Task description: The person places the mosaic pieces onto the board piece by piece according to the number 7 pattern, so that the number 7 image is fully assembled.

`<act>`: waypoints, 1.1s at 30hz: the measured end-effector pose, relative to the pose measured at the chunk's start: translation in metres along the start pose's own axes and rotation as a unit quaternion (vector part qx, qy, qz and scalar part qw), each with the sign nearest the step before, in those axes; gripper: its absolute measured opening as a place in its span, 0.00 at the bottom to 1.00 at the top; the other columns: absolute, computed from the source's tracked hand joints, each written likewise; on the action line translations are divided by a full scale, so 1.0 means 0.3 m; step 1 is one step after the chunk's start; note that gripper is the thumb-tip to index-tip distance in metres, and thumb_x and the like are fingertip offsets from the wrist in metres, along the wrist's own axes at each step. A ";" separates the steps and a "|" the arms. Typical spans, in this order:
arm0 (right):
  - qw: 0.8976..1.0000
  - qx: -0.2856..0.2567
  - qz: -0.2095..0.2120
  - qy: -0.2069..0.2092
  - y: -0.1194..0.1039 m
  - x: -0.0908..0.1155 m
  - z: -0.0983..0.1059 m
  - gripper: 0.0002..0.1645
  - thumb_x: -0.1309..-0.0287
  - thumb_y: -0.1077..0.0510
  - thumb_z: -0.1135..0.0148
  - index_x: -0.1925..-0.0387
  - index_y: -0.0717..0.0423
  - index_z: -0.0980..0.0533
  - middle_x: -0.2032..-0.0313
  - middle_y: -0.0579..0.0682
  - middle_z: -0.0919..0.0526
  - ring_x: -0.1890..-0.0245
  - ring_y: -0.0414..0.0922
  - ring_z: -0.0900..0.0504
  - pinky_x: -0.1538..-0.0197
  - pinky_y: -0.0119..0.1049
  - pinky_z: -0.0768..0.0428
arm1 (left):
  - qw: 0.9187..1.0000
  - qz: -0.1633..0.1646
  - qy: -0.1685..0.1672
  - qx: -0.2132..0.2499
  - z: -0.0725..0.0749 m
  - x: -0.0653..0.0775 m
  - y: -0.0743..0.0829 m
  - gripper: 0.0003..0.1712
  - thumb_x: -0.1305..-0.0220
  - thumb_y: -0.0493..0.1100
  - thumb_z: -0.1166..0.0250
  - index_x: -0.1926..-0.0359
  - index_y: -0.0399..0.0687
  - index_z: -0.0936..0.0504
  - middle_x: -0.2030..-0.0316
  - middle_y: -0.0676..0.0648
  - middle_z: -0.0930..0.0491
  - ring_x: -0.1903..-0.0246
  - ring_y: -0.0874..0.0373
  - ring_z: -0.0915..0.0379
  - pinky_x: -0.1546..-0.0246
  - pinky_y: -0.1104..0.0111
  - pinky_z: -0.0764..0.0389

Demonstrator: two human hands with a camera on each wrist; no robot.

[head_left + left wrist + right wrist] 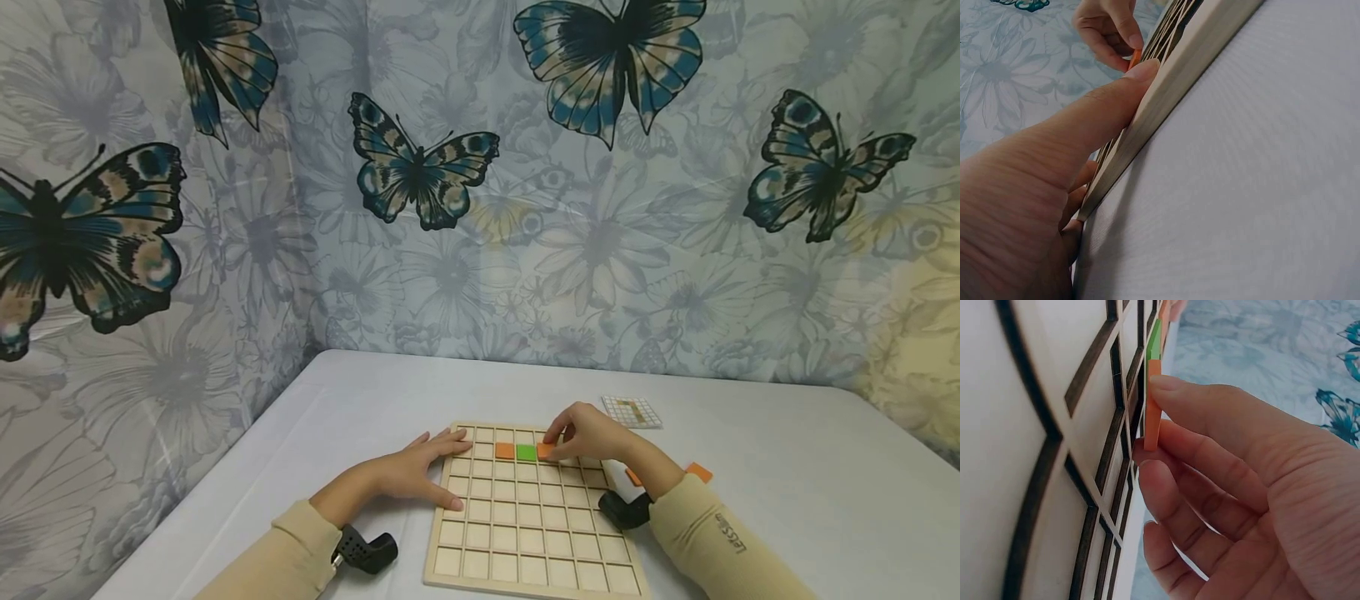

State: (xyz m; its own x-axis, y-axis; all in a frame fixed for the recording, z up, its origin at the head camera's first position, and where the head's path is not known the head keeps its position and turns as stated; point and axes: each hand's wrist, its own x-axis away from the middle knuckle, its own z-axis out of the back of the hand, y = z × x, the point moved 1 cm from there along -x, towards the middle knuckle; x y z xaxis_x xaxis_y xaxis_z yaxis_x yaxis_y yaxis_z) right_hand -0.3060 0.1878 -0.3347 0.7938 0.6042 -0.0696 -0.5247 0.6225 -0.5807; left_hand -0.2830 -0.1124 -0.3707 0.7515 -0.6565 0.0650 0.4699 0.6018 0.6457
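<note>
A wooden grid board (pixel 510 517) lies on the white table. In its second row from the far edge sit an orange tile (pixel 506 451) and, right of it, a green tile (pixel 527 452). My right hand (pixel 592 433) pinches another orange tile (pixel 1154 403) beside the green one, with the thumb on its face. My left hand (pixel 408 468) rests on the board's left edge, fingers spread and thumb (pixel 1110 103) on the rim. In the left wrist view, its other fingertips are partly hidden behind the wrist and frame.
A small card with a printed grid (pixel 632 412) lies beyond the board's far right corner. Loose orange tiles (pixel 699 472) lie right of the board, partly hidden by the right forearm. A butterfly-print cloth (pixel 450 292) hangs behind the table (pixel 750 442).
</note>
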 end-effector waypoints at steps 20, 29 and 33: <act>1.000 0.017 0.007 0.003 -0.004 0.005 -0.002 0.10 0.53 0.58 0.29 0.67 0.58 0.17 0.69 0.49 0.16 0.76 0.35 0.23 0.74 0.27 0.23 | 1.000 -0.006 0.001 -0.004 0.000 -0.001 0.001 0.49 0.53 0.58 0.28 0.31 0.57 0.40 0.27 0.51 0.55 0.26 0.53 0.67 0.27 0.52 0.69; 1.000 -0.003 -0.005 0.006 0.007 0.028 0.032 0.12 0.50 0.58 0.32 0.64 0.62 0.17 0.64 0.54 0.15 0.71 0.37 0.22 0.71 0.29 0.21 | 1.000 0.002 0.001 -0.005 0.002 0.000 0.011 0.50 0.54 0.60 0.29 0.31 0.56 0.40 0.27 0.50 0.55 0.26 0.51 0.68 0.27 0.50 0.69; 0.999 -0.029 -0.025 0.013 0.008 0.045 0.050 0.16 0.49 0.56 0.32 0.61 0.63 0.18 0.62 0.55 0.15 0.69 0.39 0.21 0.69 0.30 0.20 | 1.000 0.000 0.001 -0.008 0.003 0.000 0.009 0.50 0.53 0.59 0.29 0.31 0.55 0.40 0.27 0.50 0.55 0.26 0.52 0.67 0.27 0.51 0.69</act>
State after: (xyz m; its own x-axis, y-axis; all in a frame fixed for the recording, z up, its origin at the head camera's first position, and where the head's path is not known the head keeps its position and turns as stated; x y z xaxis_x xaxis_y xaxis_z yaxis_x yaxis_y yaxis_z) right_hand -0.3010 0.2049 -0.3249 0.8262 0.5603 -0.0599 -0.4664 0.6204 -0.6306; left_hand -0.2821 -0.1112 -0.3684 0.7523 -0.6558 0.0626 0.4774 0.6082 0.6342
